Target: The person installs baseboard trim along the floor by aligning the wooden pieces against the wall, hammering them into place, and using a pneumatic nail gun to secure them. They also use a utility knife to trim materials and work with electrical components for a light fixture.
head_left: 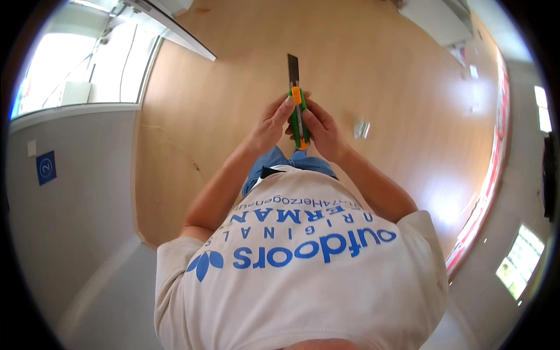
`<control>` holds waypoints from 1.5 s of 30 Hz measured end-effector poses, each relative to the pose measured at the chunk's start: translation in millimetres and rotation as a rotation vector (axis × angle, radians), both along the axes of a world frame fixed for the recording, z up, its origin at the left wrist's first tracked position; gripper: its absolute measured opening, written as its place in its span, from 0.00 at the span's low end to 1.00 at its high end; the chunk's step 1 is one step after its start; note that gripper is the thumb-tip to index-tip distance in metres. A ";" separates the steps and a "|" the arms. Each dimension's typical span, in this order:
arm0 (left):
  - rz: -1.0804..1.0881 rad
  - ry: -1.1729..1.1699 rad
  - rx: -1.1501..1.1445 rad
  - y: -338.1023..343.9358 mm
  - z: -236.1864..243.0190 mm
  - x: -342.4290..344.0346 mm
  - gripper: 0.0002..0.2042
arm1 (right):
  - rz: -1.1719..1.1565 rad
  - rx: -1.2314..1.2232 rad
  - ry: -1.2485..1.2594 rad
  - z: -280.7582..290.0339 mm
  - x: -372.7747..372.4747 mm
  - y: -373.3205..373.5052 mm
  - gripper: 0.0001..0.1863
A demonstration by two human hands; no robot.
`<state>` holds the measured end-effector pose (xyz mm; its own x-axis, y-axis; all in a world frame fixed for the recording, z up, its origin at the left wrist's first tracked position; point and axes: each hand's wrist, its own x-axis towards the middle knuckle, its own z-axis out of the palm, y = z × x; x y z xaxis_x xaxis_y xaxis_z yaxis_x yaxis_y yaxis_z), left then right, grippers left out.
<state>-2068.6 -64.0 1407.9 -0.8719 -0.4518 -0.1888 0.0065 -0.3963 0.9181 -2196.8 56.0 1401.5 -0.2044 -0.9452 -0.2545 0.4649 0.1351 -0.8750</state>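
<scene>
Both hands hold a utility knife (pixel 297 119) in front of my waist, its body green with orange parts. Its long dark blade (pixel 293 70) is extended and points away from me. My left hand (pixel 271 121) is closed around the left side, with the thumb by the orange slider (pixel 296 95). On the other side, my right hand (pixel 324 129) grips the green body, thumb along it. The fingers beneath the knife are mostly hidden.
Wood-look floor (pixel 373 70) spreads around me. A small clear object (pixel 361 128) lies on it to the right. At left are a grey wall (pixel 76 169), a blue sign (pixel 46 168) and a bright window (pixel 70 58). White furniture (pixel 437 20) stands far right.
</scene>
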 end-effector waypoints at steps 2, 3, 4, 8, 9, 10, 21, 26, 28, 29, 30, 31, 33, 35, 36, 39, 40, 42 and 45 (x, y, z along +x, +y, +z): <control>0.068 0.000 0.018 -42.0 2.4 -38.6 0.27 | 0.024 -0.007 -0.040 3.5 -41.3 -51.3 0.23; 0.095 0.000 0.032 -60.3 3.2 -55.8 0.27 | 0.030 -0.005 -0.061 5.0 -59.6 -73.1 0.23; 0.101 -0.001 0.060 -76.9 -1.8 -69.7 0.27 | 0.055 0.000 -0.101 -1.8 -75.3 -91.0 0.24; 0.008 0.038 0.188 -159.6 -17.2 -140.0 0.25 | 0.072 -0.017 -0.343 -14.6 -148.6 -166.4 0.27; -0.042 0.056 0.226 -184.5 -20.4 -162.8 0.25 | 0.056 -0.033 -0.424 -12.5 -171.3 -188.6 0.28; -0.037 0.025 0.157 -207.1 -19.4 -181.0 0.23 | -0.003 -0.033 -0.303 1.8 -186.9 -215.1 0.30; 0.061 0.072 0.379 -390.2 2.0 -455.9 0.25 | -0.148 0.072 -0.430 12.2 -411.6 -380.1 0.27; 0.155 0.294 0.520 -464.1 -8.4 -565.5 0.24 | 0.037 0.144 -0.124 -5.4 -522.8 -443.7 0.20; 0.229 0.330 0.468 -497.6 -8.9 -591.9 0.24 | 0.040 0.159 -0.075 -1.8 -556.9 -477.4 0.15; 0.264 0.353 0.459 -509.6 -6.4 -603.2 0.24 | 0.045 0.187 -0.004 5.9 -569.6 -496.1 0.12; 0.286 0.385 0.403 -522.0 -2.5 -617.3 0.25 | 0.085 0.229 0.034 5.0 -587.6 -513.8 0.11; 0.308 0.419 0.341 -533.4 -1.7 -631.4 0.25 | 0.124 0.267 0.071 -2.5 -606.1 -530.6 0.11; 0.316 0.445 0.273 -547.8 -0.5 -664.5 0.26 | 0.138 0.264 0.062 -5.4 -639.2 -561.4 0.13; 0.364 0.452 0.181 -555.3 -0.8 -685.5 0.27 | 0.135 0.224 0.089 -3.5 -664.7 -580.0 0.14; 0.385 0.457 0.117 -571.3 0.9 -706.2 0.28 | 0.118 0.177 0.136 3.9 -680.7 -593.9 0.14; 0.357 0.522 0.188 -623.6 1.4 -764.0 0.31 | 0.059 0.110 0.364 9.8 -734.4 -641.9 0.13; 0.296 0.464 0.204 -642.9 -1.1 -776.9 0.32 | 0.021 0.090 0.454 8.3 -747.1 -656.1 0.13; 0.295 0.441 0.124 -669.8 5.5 -815.1 0.32 | -0.142 0.002 0.567 3.8 -770.9 -686.6 0.12; 0.279 0.485 -0.016 -694.7 25.8 -878.2 0.31 | -0.220 0.075 0.530 21.6 -821.2 -714.5 0.11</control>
<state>-2946.8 -758.7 1433.7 -0.7042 -0.6772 0.2133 0.5323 -0.3048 0.7898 -3018.1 -658.5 1423.1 -0.5122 -0.8493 -0.1280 -0.0106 0.1553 -0.9878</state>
